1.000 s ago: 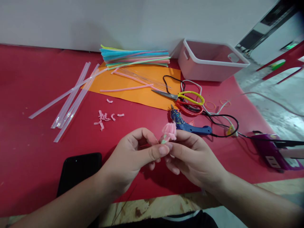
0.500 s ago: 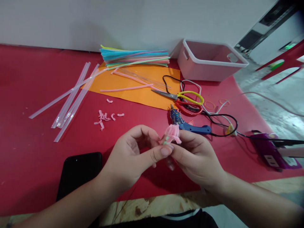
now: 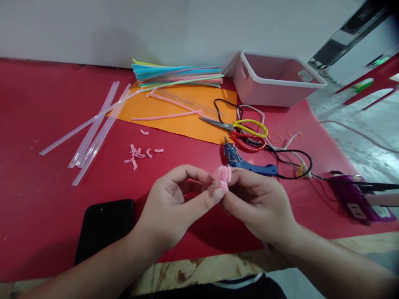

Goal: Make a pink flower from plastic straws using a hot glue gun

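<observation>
From the head view, we're pinching a little pink pipe-cleaner flower (image 3: 222, 174) between both hands, held up just above the red table (image 3: 46, 199). Our left hand (image 3: 174, 207) is closing thumb and forefinger on its lower end, and our right hand (image 3: 258, 203) is closing its fingertips on the fuzzy top from the other side, so both grips are nipped tight on that one small piece.

What we're worrying about: the piece is tiny and springy, so if we're squeezing or twisting too hard the looped petals could be flattening out or uncoiling. A slip from either pinch and it's dropping onto the table, maybe among the pink offcuts (image 3: 139, 153). The blue glue gun (image 3: 249, 164) is lying just beyond our right knuckles with its cord (image 3: 299, 160) looping nearby; if it's hot, a careless move forward is risking a burn or a snag. The scissors (image 3: 243, 131) are sitting a bit further back on the orange sheet (image 3: 177, 110).
</observation>
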A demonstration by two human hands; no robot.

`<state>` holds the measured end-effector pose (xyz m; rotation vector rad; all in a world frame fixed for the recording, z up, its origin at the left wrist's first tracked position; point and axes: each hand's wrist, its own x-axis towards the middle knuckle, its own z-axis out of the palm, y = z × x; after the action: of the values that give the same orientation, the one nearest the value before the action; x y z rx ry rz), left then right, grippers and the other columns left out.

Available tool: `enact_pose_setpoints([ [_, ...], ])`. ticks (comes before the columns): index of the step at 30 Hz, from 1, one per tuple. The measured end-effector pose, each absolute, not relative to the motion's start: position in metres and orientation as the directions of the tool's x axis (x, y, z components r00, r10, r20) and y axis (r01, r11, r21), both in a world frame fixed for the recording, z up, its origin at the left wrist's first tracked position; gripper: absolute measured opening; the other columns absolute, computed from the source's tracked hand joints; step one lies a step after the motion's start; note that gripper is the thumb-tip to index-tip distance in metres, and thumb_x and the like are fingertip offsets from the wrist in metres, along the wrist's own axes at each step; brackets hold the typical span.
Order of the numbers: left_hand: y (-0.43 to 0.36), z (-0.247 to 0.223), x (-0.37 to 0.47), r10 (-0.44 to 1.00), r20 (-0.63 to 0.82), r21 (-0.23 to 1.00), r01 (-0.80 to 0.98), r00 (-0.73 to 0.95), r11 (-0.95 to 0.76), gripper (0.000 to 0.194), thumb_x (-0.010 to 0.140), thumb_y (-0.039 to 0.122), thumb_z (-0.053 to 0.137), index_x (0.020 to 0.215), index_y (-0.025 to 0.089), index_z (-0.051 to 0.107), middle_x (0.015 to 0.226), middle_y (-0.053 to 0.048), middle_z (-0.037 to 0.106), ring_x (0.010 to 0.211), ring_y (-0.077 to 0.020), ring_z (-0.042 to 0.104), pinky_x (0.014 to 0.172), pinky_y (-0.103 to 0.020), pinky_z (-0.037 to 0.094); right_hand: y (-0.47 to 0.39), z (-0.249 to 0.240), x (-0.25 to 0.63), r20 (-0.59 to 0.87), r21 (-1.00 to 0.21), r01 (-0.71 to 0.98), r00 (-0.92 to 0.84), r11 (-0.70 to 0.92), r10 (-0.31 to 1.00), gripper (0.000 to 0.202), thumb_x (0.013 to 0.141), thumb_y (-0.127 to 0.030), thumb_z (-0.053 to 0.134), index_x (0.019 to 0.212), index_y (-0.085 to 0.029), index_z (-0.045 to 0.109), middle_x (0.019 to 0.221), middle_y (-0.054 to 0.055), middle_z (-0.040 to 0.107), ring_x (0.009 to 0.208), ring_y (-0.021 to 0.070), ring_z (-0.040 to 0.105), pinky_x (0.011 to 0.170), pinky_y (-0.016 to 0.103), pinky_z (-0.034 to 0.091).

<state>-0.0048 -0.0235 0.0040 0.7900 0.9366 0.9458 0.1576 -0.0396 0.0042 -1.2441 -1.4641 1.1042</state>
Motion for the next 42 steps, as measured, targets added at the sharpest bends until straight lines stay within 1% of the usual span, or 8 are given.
enact_pose_setpoints([
  [3,-0.0241,0.0051,-0.0054,0.913,-0.286,0.863,-0.337,0.289,0.377,0.017,0.066,0.015,0.087,0.076,0.017,0.073,0.077,0.000,0.075,0.075,-0.0124,0.069,0.073,-0.021,0.056,-0.0407,0.0057,0.1598,0.143,-0.959,0.229,-0.126,0.169,0.982,0.006,0.081,-0.016,0.065,0.075,-0.019,0.064,0.070,0.001,0.066,0.061,0.0098,0.057,0.055,0.021,0.047],
  [8,-0.0250,0.0069,-0.0067,0.909,-0.248,0.851,-0.373,0.335,0.370,0.016,0.065,0.009,0.087,0.074,0.018,0.077,0.074,0.002,0.075,0.071,-0.0095,0.069,0.071,-0.017,0.057,-0.0437,0.0057,0.1606,0.186,-0.947,0.230,-0.181,0.225,0.966,0.008,0.081,-0.014,0.064,0.076,-0.020,0.061,0.070,0.000,0.063,0.062,0.0101,0.057,0.057,0.022,0.047],
  [15,-0.0256,0.0099,-0.0068,0.900,-0.280,0.833,-0.381,0.335,0.401,0.019,0.062,0.006,0.087,0.071,0.018,0.077,0.073,0.002,0.076,0.071,-0.0094,0.070,0.069,-0.015,0.057,-0.0429,0.0052,0.1607,0.174,-0.948,0.231,-0.202,0.220,0.964,0.009,0.081,-0.012,0.063,0.076,-0.020,0.063,0.072,0.001,0.064,0.064,0.0111,0.058,0.057,0.023,0.047],
  [21,-0.0260,0.0106,-0.0065,0.898,-0.322,0.827,-0.373,0.299,0.420,0.025,0.056,0.001,0.088,0.069,0.018,0.077,0.072,0.003,0.076,0.071,-0.0094,0.069,0.069,-0.014,0.056,-0.0418,0.0036,0.1574,0.180,-0.960,0.181,-0.182,0.213,0.967,0.010,0.081,-0.015,0.064,0.074,-0.020,0.059,0.068,0.000,0.062,0.061,0.0100,0.055,0.056,0.022,0.047],
  [28,-0.0227,0.0082,-0.0066,0.882,-0.316,0.807,-0.390,0.350,0.443,0.020,0.060,0.003,0.087,0.064,0.017,0.075,0.071,0.003,0.073,0.070,-0.0078,0.066,0.070,-0.015,0.053,-0.0415,0.0001,0.1555,0.119,-0.979,0.140,-0.190,0.147,0.975,0.010,0.078,-0.014,0.066,0.073,-0.020,0.059,0.068,0.000,0.059,0.063,0.0107,0.053,0.058,0.023,0.046],
  [34,-0.0230,0.0080,-0.0063,0.888,-0.285,0.811,-0.403,0.361,0.424,0.020,0.061,0.002,0.087,0.059,0.016,0.072,0.070,0.004,0.070,0.069,-0.0061,0.065,0.069,-0.014,0.052,-0.0418,-0.0018,0.1559,0.139,-0.975,0.144,-0.201,0.170,0.970,0.010,0.079,-0.015,0.064,0.072,-0.019,0.059,0.068,-0.001,0.058,0.062,0.0101,0.052,0.058,0.023,0.045],
  [37,-0.0232,0.0077,-0.0064,0.891,-0.293,0.805,-0.412,0.347,0.426,0.023,0.058,0.003,0.089,0.062,0.016,0.070,0.071,0.004,0.071,0.070,-0.0076,0.066,0.069,-0.016,0.052,-0.0416,-0.0004,0.1561,0.150,-0.970,0.159,-0.194,0.182,0.969,0.010,0.081,-0.015,0.064,0.072,-0.019,0.059,0.068,0.000,0.060,0.063,0.0102,0.054,0.058,0.023,0.046],
  [42,-0.0221,0.0069,-0.0073,0.863,-0.375,0.795,-0.362,0.338,0.487,0.026,0.059,0.010,0.090,0.072,0.016,0.068,0.069,0.003,0.071,0.058,-0.0083,0.063,0.056,-0.017,0.054,-0.0401,0.0002,0.1573,0.174,-0.954,0.221,-0.139,0.202,0.975,0.009,0.084,-0.022,0.067,0.076,-0.019,0.065,0.072,0.003,0.066,0.068,0.0133,0.061,0.059,0.025,0.049],
])
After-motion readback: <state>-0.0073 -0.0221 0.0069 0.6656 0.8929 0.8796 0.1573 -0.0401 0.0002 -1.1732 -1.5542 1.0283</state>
